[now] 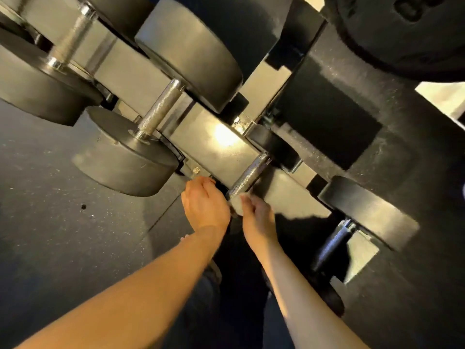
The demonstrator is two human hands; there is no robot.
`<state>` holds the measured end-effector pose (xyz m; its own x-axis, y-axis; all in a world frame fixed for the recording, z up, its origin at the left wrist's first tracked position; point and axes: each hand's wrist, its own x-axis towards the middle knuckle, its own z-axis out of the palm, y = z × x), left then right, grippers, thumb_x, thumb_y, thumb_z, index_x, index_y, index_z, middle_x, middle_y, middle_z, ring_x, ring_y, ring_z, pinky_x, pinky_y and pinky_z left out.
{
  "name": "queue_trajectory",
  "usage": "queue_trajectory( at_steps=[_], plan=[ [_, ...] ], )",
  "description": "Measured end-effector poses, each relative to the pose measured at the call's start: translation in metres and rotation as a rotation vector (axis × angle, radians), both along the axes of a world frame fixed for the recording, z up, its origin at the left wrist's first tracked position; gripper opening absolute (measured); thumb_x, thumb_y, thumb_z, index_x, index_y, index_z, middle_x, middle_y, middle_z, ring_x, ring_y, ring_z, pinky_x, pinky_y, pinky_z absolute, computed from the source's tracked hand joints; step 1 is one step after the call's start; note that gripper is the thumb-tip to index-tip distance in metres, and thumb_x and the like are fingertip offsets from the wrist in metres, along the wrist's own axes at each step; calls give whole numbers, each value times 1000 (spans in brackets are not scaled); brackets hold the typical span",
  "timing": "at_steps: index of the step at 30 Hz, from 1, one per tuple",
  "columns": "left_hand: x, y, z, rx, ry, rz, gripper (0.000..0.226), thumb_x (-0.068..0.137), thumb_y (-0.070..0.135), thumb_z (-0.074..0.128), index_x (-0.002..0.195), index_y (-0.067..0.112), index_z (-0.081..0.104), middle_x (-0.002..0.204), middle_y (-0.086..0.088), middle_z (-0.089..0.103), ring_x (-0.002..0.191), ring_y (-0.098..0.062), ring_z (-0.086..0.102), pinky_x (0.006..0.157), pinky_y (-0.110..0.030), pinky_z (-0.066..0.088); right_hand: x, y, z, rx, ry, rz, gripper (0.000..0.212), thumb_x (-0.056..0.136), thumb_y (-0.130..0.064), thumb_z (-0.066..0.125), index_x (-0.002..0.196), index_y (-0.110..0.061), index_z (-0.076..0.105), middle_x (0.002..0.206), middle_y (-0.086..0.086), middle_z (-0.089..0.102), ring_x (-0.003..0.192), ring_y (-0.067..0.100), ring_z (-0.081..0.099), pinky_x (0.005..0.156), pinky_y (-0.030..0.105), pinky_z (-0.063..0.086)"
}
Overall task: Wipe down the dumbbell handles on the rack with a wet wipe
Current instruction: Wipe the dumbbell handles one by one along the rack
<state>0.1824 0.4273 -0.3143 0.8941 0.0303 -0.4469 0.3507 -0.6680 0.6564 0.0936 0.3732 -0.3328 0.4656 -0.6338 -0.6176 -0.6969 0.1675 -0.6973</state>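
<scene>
A knurled steel dumbbell handle (247, 175) runs diagonally at the middle of the head view, its near end hidden behind my hands. A white wet wipe (236, 205) is bunched at that near end. My right hand (259, 217) pinches the wipe against the handle. My left hand (204, 204) sits just left of it, fingers curled down over the dark near head of this dumbbell, touching the wipe's edge. The grey metal rack shelf (216, 144) lies under the handle.
A larger dumbbell with a knurled handle (159, 109) rests to the upper left, another handle (73, 40) beyond it. A dark handle (332, 244) sits at the lower right. A weight plate (402, 34) hangs at the top right. Speckled rubber floor (63, 235) spreads left.
</scene>
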Motion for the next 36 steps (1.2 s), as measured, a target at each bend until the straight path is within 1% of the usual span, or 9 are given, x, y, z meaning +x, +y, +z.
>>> queue_trajectory(
  at_steps=[4,6,9,12,15,18,23,31,36],
  plan=[
    [1,0,2,16,-5,-43,30,104,14,37,98,11,67,105,-2,57,101,-14,40,96,-34,35,36,-43,12,156,-258,-700,31,99,-31,50,111,-6,65,95,1,65,81,11,59,73,26,48],
    [2,0,2,20,-9,-48,30,103,14,38,95,10,66,105,-6,59,100,-15,41,95,-36,37,51,-51,14,220,-243,-816,14,101,-20,54,98,-12,65,83,0,59,69,11,47,60,26,42],
    [3,0,1,17,-17,-46,28,103,14,40,90,10,65,99,-7,59,100,-20,45,96,-47,41,51,-35,17,33,-140,-575,17,104,-14,54,101,-10,70,89,-1,69,80,7,61,73,23,52],
    [3,-1,2,28,-26,-54,27,103,15,41,90,11,65,100,-9,59,102,-25,48,96,-48,41,32,-20,19,-27,-18,-208,24,107,-9,48,118,2,66,102,8,67,91,10,62,65,9,45],
    [2,-1,1,32,-18,-57,27,103,15,40,92,10,65,104,-10,60,102,-23,45,97,-48,40,12,-10,20,-219,195,271,23,103,-11,48,102,-5,71,94,7,69,89,19,67,70,23,44],
    [2,-1,0,25,-29,-48,29,103,16,40,97,7,67,106,-11,61,99,-21,44,96,-48,40,16,-20,35,-498,36,149,17,100,-12,57,85,-17,63,70,-4,60,61,10,56,55,30,41],
    [2,-1,0,12,-13,-46,27,102,16,41,91,10,66,103,-12,60,98,-26,46,89,-42,38,40,-36,35,-826,-30,329,18,98,-12,62,116,-13,66,100,9,71,80,22,70,66,34,58],
    [8,2,3,-66,131,9,25,99,19,41,80,22,58,97,1,56,102,-22,46,87,-36,35,30,-33,35,-507,-22,997,19,91,-13,55,104,-13,69,95,14,62,79,35,63,63,36,47],
    [3,10,6,-104,108,-54,30,103,29,35,76,33,47,94,5,51,103,-22,48,96,-49,43,34,-72,43,-1070,69,1295,46,71,-6,79,115,-13,70,90,6,63,62,24,64,45,28,38]
  ],
)
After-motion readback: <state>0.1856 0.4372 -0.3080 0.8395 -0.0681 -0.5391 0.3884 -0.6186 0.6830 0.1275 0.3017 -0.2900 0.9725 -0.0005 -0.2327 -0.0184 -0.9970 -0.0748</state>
